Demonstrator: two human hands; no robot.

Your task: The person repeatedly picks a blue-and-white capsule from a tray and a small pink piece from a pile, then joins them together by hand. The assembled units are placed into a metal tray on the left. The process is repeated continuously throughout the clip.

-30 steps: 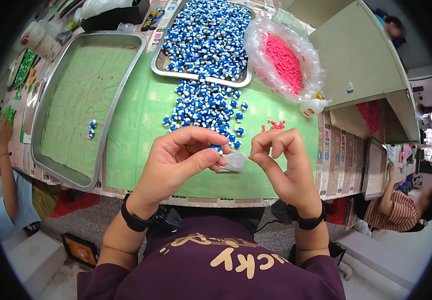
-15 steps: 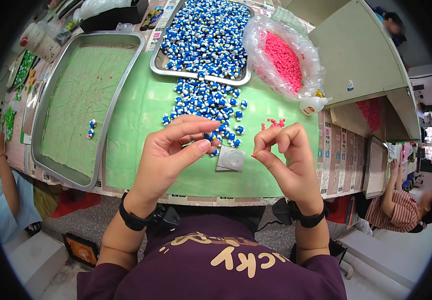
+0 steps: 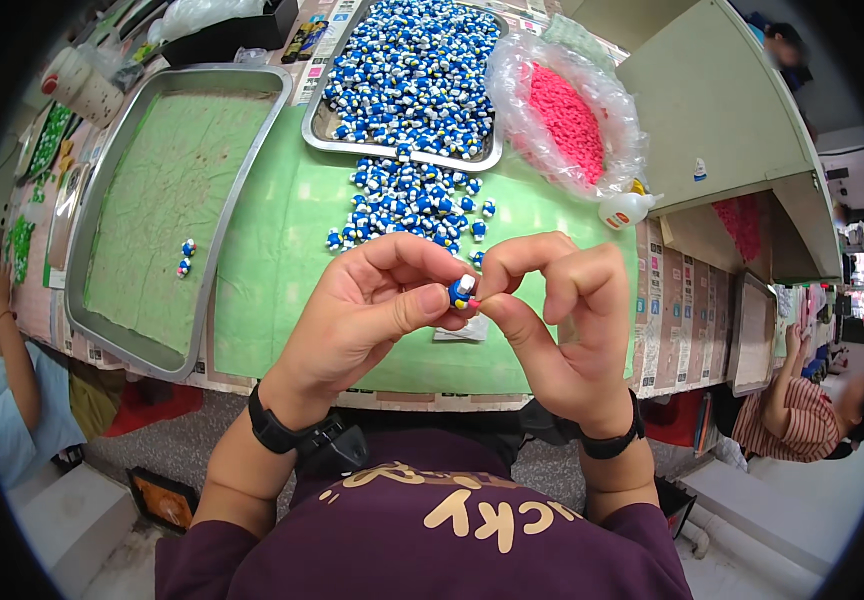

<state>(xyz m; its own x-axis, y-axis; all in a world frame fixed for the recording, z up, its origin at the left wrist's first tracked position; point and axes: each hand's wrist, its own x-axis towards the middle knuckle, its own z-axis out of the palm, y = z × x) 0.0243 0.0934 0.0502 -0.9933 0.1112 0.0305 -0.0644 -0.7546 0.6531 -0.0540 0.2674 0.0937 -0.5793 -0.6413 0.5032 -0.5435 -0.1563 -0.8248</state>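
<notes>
Between thumb and fingers, my left hand (image 3: 352, 315) grips a small blue-and-white figure (image 3: 460, 291) with a yellow spot. My right hand (image 3: 567, 325) pinches a tiny pink piece (image 3: 474, 303) and presses it against the figure's right side. Both hands meet above the green cloth (image 3: 272, 330). Partly covered below them lies a small pale square pad (image 3: 467, 330). Just beyond the hands is a loose pile of the same blue-and-white figures (image 3: 407, 200). My right hand hides the small heap of pink pieces.
A metal tray (image 3: 492, 150) heaped with figures stands at the back. Right of it are a clear bag (image 3: 617, 110) of pink pieces and a white squeeze bottle (image 3: 627, 210). A cloth-lined tray (image 3: 197, 330) at left holds a few figures. Other people sit at both sides.
My left hand has moved right and toward me with the figure, and my right hand has moved left. The pink piece now touches the figure.
</notes>
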